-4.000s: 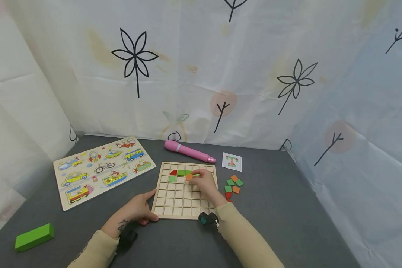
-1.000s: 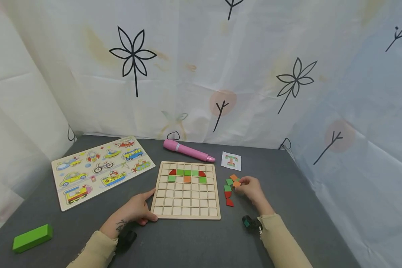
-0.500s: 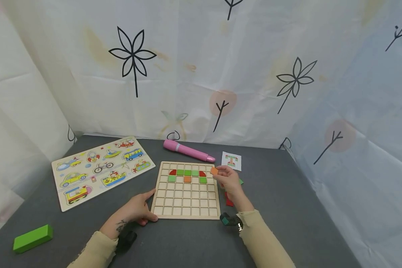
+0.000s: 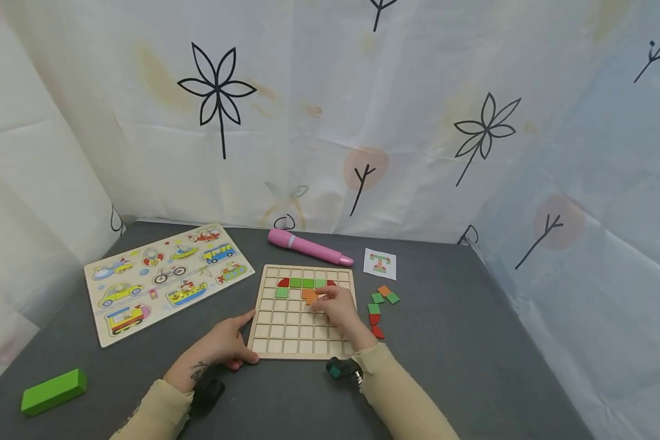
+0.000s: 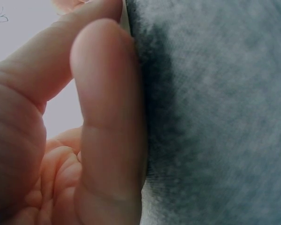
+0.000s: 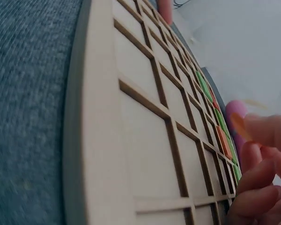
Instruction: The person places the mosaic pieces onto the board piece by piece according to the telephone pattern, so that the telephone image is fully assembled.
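The right hand (image 4: 338, 307) pinches an orange tile (image 6: 238, 124) between thumb and fingertip, above the middle of the grid board (image 4: 290, 348); the right-wrist view shows the tile nearly edge-on and blurred, its visible long axis slanting from upper left to lower right, clear of the board's surface; from the head it overlaps the near side of a set orange tile (image 6: 224, 142). The left hand (image 4: 220, 345) grips nothing, its index finger and thumb spread, both touching the board's left side, the thumb at the near corner; the board lies flat, roughly square, its near edge running almost straight across before the person. In it a row of green tiles (image 4: 308, 283) runs sideways between two red pieces (image 4: 283, 283), the right one partly hidden by the hand; to the right of the board lie loose tiles (image 4: 393, 298) and, farther back, a printed card (image 4: 380, 264); behind the board a pink marker (image 4: 310, 247) slants, its narrower tip toward the right; a picture puzzle (image 4: 167, 296) lies at the left, its long axis rising rightward.
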The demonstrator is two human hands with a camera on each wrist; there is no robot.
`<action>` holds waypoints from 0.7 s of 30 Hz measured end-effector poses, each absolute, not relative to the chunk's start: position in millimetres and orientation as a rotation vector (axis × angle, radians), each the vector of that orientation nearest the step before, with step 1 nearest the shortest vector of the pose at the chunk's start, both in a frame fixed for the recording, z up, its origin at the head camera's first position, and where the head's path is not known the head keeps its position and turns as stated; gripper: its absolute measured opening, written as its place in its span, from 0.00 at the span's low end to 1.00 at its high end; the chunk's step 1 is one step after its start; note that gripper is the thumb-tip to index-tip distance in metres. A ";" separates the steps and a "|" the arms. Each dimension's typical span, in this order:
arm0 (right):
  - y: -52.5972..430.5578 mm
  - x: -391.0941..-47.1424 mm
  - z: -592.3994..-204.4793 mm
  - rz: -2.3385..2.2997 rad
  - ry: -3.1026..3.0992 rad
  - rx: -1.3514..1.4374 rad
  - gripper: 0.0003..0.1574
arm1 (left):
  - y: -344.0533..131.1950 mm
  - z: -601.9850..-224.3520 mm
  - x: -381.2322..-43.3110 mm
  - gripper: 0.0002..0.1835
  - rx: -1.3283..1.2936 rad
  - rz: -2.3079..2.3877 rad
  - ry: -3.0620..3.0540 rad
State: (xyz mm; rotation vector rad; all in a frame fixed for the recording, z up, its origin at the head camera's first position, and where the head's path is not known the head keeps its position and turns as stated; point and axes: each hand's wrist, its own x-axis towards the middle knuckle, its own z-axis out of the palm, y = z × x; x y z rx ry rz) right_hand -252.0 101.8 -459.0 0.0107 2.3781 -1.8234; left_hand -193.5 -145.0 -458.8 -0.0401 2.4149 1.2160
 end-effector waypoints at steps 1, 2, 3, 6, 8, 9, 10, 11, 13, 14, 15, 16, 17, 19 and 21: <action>100.1 -251.8 -459.1 -1.784 2.407 0.016 0.23 | -145.0 -458.5 -193.2 0.58 -0.039 1.218 2.417; 98.6 -251.6 -459.1 -1.755 2.426 0.028 0.23 | -144.9 -458.2 -192.9 0.58 -0.038 1.220 2.417; 97.5 -251.4 -459.2 -1.728 2.446 0.029 0.22 | -144.8 -457.9 -192.6 0.58 -0.037 1.221 2.418; 94.9 -251.1 -459.3 -1.677 2.483 0.038 0.21 | -144.5 -457.5 -192.1 0.57 -0.033 1.223 2.421; 94.1 -250.7 -459.2 -1.652 2.494 0.040 0.21 | -144.4 -457.6 -192.1 0.57 -0.032 1.224 2.420; 93.7 -250.6 -459.2 -1.645 2.495 0.042 0.21 | -144.5 -457.8 -192.2 0.57 -0.032 1.225 2.420; 93.3 -250.3 -459.2 -1.639 2.495 0.042 0.21 | -144.6 -458.1 -192.4 0.57 -0.031 1.225 2.420; 93.1 -250.4 -459.4 -1.637 2.493 0.040 0.21 | -144.7 -458.2 -192.5 0.58 -0.031 1.225 2.420; 92.4 -250.3 -459.2 -1.634 2.492 0.034 0.21 | -144.9 -458.4 -192.7 0.58 -0.030 1.223 2.421; 92.1 -250.3 -459.0 -1.633 2.491 0.033 0.21 | -145.0 -458.4 -192.7 0.58 -0.030 1.222 2.422; 91.7 -250.5 -458.8 -1.631 2.491 0.033 0.21 | -145.1 -458.3 -192.7 0.58 -0.030 1.222 2.422; 91.4 -250.5 -458.5 -1.629 2.491 0.032 0.22 | -145.2 -458.2 -192.7 0.58 -0.030 1.220 2.422; 91.2 -250.7 -458.2 -1.625 2.489 0.033 0.22 | -145.2 -458.0 -192.6 0.57 -0.029 1.221 2.422; 90.5 -250.9 -457.5 -1.615 2.484 0.048 0.21 | -145.1 -457.8 -192.6 0.57 -0.029 1.223 2.421; 89.9 -251.3 -457.6 -1.604 2.485 0.058 0.21 | -145.1 -457.7 -192.5 0.57 -0.029 1.224 2.422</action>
